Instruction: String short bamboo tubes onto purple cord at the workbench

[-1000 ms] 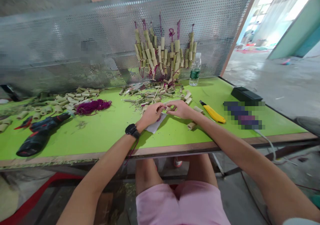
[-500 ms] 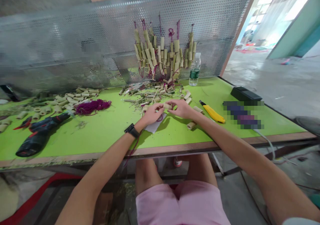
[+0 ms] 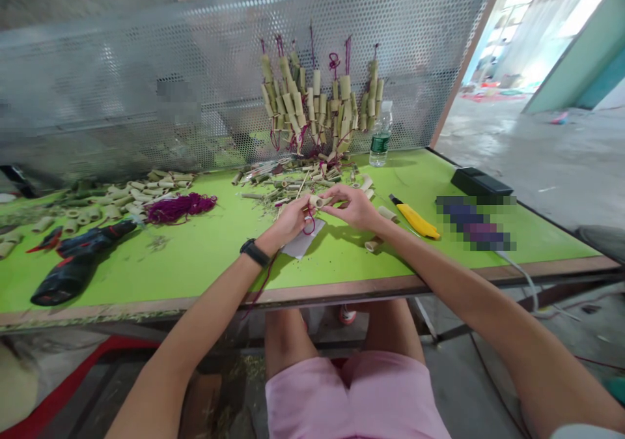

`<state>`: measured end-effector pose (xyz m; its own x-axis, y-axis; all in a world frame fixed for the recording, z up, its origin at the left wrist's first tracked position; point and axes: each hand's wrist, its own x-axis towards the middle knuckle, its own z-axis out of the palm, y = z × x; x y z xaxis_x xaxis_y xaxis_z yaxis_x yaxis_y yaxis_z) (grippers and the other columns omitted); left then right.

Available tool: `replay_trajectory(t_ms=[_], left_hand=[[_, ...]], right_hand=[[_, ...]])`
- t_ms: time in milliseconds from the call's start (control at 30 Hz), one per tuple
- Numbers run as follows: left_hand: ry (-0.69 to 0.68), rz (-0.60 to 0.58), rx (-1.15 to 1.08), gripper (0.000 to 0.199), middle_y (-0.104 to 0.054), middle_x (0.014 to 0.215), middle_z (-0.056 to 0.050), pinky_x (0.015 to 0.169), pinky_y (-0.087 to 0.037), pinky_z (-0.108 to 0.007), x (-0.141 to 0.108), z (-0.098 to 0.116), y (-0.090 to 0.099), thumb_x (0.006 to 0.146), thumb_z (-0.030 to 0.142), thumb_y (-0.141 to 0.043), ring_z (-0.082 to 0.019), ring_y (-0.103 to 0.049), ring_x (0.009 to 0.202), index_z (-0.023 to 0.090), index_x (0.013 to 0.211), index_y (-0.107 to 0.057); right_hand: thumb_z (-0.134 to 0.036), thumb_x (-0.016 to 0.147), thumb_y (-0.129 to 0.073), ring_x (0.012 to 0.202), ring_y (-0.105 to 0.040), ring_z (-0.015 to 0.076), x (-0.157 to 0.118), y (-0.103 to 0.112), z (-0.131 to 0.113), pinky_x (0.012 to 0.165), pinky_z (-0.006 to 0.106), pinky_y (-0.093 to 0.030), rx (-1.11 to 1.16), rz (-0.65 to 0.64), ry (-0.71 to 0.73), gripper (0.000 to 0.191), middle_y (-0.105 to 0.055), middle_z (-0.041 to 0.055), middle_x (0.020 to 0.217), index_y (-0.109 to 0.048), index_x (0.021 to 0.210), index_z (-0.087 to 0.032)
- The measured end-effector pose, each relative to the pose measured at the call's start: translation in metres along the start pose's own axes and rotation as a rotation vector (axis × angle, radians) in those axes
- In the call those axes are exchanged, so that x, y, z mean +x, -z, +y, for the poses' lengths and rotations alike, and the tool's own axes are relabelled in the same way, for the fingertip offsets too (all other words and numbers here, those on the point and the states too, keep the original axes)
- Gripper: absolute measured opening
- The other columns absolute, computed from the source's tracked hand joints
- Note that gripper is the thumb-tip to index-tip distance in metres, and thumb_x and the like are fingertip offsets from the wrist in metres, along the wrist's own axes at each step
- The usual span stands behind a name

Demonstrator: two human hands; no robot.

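Note:
A short pale bamboo piece point(image 3: 316, 201) is pinched in the fingers of my left hand point(image 3: 290, 220), its open end showing. Dark red string point(image 3: 309, 225) loops down from it, and more string hangs below my left wrist past the table's front edge. My right hand point(image 3: 352, 207) comes from the right, thumb and fingers closed on the right side of the same piece. Under my hands a white paper point(image 3: 303, 240) lies on the green table point(image 3: 209, 266). Loose bamboo pieces point(image 3: 374, 243) lie beside my right wrist.
At the left are a cordless drill point(image 3: 78, 263), a bundle of purple string point(image 3: 180, 208) and a bamboo pile point(image 3: 141, 191). Strung bamboo point(image 3: 317, 103) hangs on the mesh panel. A bottle point(image 3: 379, 136), yellow cutter point(image 3: 417, 221) and black box point(image 3: 481, 185) stand or lie to the right.
The bamboo piece has turned, so its open end now shows, and it has moved slightly left and up. My left hand has shifted slightly left, and the red string loop is more visible.

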<state>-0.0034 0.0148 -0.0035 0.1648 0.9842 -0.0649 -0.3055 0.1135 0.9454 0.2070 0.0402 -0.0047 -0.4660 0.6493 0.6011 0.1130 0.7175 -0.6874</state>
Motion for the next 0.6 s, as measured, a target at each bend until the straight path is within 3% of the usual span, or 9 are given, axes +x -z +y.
replay_trajectory(t_ms=[233,400,600], left_hand=[[0.084,-0.028,-0.061,0.023,-0.061,0.076,0.000,0.046,-0.042,-0.019,-0.007,0.004,-0.009,0.105,0.036,-0.069,-0.010,-0.055,0.061,0.019,0.092,-0.063],[0.075,-0.086,-0.110,0.020,-0.057,0.072,0.002,0.045,-0.042,-0.018,-0.006,0.002,-0.008,0.101,0.032,-0.075,-0.009,-0.053,0.057,0.018,0.093,-0.064],[0.084,-0.081,-0.137,0.019,-0.060,0.071,0.003,0.046,-0.043,-0.018,-0.005,0.000,-0.008,0.099,0.030,-0.077,-0.008,-0.055,0.056,0.017,0.092,-0.066]], right_hand=[[-0.043,0.097,-0.079,0.089,-0.080,0.0233,-0.001,-0.002,-0.013,0.080,0.037,-0.067,-0.118,0.014,0.071,0.025,-0.085,0.0108,0.115,-0.079,0.108,-0.021],[-0.039,0.098,-0.078,0.085,-0.079,0.0204,0.000,-0.005,-0.012,0.073,0.032,-0.066,-0.147,0.060,0.241,0.018,-0.086,0.0098,0.112,-0.080,0.103,-0.022],[-0.032,0.096,-0.080,0.076,-0.077,0.0175,-0.001,-0.008,-0.010,0.064,0.028,-0.060,-0.187,0.044,0.291,0.018,-0.085,0.0069,0.113,-0.079,0.112,-0.023]])
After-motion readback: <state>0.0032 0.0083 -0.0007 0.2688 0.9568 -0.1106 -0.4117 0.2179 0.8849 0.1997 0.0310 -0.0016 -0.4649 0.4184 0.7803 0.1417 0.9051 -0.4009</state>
